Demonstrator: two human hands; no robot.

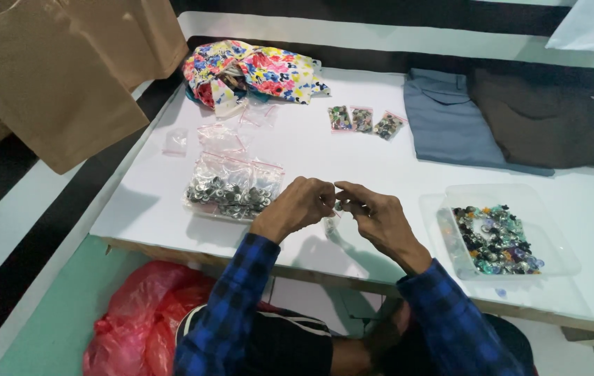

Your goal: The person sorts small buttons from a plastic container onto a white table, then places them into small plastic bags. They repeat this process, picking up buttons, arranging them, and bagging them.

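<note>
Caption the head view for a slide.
Both hands, left hand and right hand, pinch a small clear bag above a white table.

head view, steeply down, close

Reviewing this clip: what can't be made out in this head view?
- Small item pinched between left hand and right hand: too small, covered by fingertips.
- Pieces in clear tray: too small to identify.
- Three small packets: contents too small.
- Red plastic bag: cut off by the bottom edge.

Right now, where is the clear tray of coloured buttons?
In the head view the clear tray of coloured buttons sits on the white table, just right of the right hand, in front of the folded blue garment.
</note>
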